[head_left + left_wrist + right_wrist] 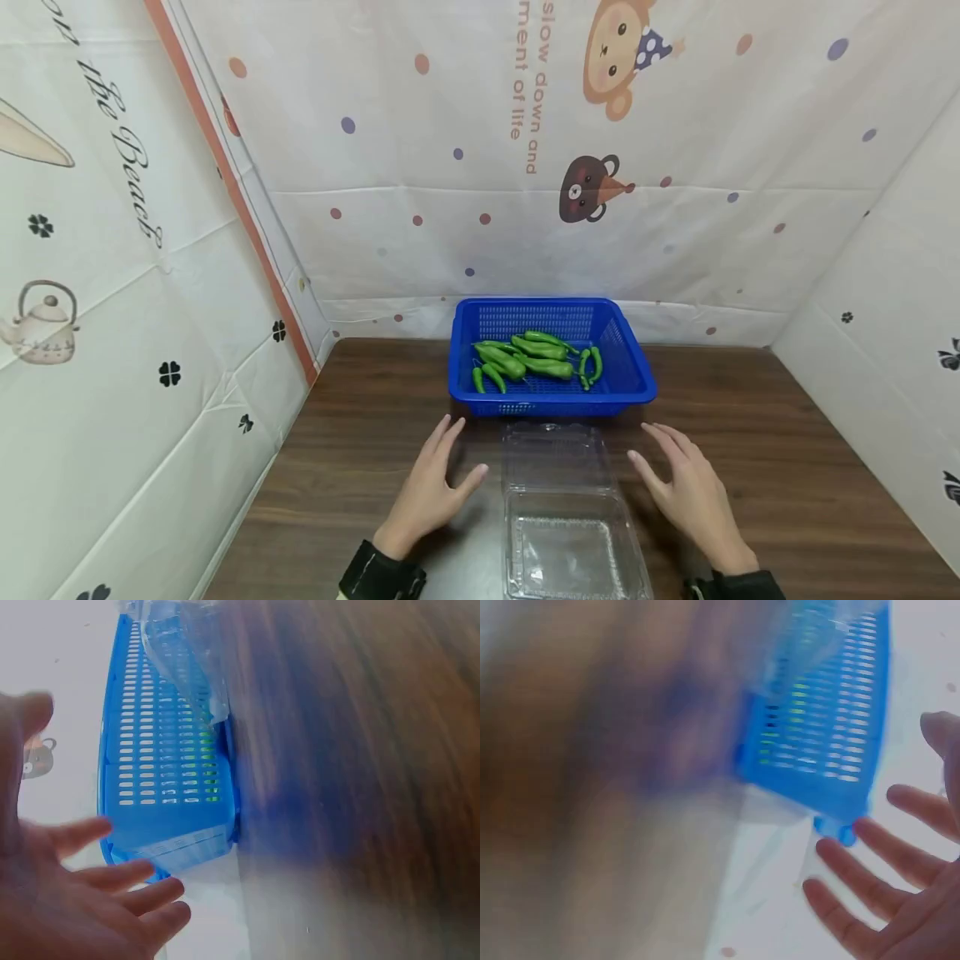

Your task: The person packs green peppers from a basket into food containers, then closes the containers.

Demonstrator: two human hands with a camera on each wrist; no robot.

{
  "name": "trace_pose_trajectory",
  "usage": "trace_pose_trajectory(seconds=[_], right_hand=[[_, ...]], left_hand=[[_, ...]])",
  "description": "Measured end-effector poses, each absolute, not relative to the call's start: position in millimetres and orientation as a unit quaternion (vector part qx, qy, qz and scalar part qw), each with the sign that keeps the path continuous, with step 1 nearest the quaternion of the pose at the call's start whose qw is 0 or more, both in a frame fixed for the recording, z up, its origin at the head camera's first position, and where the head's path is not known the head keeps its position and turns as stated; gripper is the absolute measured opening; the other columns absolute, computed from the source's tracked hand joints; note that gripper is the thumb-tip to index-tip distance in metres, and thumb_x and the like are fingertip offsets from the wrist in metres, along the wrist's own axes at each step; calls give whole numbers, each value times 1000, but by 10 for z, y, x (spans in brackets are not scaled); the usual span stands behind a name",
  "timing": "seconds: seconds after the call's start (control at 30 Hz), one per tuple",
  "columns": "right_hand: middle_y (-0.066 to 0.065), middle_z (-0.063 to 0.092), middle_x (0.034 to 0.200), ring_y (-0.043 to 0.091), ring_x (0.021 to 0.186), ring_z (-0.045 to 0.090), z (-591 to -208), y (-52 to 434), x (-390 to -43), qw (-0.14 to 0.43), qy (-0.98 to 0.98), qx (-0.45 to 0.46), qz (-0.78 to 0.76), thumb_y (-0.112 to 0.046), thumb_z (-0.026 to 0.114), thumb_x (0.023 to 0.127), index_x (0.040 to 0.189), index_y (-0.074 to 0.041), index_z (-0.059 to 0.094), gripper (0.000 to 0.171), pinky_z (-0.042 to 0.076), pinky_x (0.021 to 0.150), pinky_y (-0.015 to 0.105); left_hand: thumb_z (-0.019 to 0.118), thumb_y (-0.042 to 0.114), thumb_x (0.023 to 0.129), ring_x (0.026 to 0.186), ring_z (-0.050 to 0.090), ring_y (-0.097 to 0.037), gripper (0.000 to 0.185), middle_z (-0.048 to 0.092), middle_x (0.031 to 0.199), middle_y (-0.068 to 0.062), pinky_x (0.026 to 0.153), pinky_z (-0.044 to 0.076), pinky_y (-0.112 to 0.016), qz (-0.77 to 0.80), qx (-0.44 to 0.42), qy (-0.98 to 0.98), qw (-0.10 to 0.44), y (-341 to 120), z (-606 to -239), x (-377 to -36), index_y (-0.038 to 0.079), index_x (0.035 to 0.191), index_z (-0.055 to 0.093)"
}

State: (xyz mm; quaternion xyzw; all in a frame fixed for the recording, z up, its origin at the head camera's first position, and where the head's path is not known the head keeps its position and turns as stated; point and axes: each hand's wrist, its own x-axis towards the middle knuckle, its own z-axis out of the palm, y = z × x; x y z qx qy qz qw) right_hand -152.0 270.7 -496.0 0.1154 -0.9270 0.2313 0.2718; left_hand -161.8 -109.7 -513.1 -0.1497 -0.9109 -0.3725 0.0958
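Hands flank an open clear plastic clamshell box [566, 508] on the near part of the wooden table [787, 467]: left hand [431, 492] and right hand [693, 492] are held wide, fingers straight, holding nothing. The thin, glossy box could be skidded or crushed by a careless squeeze. Slender green peppers [532, 357] are seen in a perforated blue basket [630, 379] just beyond.

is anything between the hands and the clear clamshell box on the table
Nothing visible. The left hand and right hand flank the open clear clamshell box, fingers straight, with only bare wooden table between. The blue basket sits behind the box.
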Motion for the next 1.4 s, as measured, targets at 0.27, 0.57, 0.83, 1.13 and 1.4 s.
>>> trace_pose_trajectory(seconds=[0.27,0.57,0.83,1.13,1.4], right_hand=[[13,69,119,22,93,67,-4472,2559,-1667,336,-886,209,243,-6,85,81,131,-4,68,53,51,72,31],[14,69,118,22,90,67,-4141,2341,-2067,281,-898,256,222,-14,81,89,135,-4,65,50,55,65,41],[16,68,122,28,95,67,-3964,2165,-2465,197,-916,279,209,-25,75,96,137,-5,63,47,56,72,46],[19,68,127,30,99,70,-3828,1918,-2881,120,-924,296,209,-27,70,100,138,-3,62,46,58,80,49],[20,66,130,36,114,65,-3829,1716,-3159,49,-936,289,195,-27,68,101,142,-3,59,48,54,92,54]], left_hand=[[69,43,98,146,40,-34,75,39,161,-16,114,37,-58,-461,-126,-865,155,-1111,-5064,-1724,6,157,41],[65,50,99,148,38,-29,79,34,165,-9,117,34,-55,-494,-111,-854,123,-1101,-4944,-1936,13,161,33],[66,47,99,146,41,-31,81,37,163,-10,114,40,-51,-529,-94,-837,105,-1052,-4936,-2131,14,163,29],[65,42,101,145,42,-31,82,35,164,-14,114,40,-49,-565,-79,-818,75,-1007,-4912,-2289,12,164,21],[63,39,103,147,40,-30,80,35,164,-15,115,39,-49,-595,-64,-798,64,-988,-4946,-2429,14,164,19]])
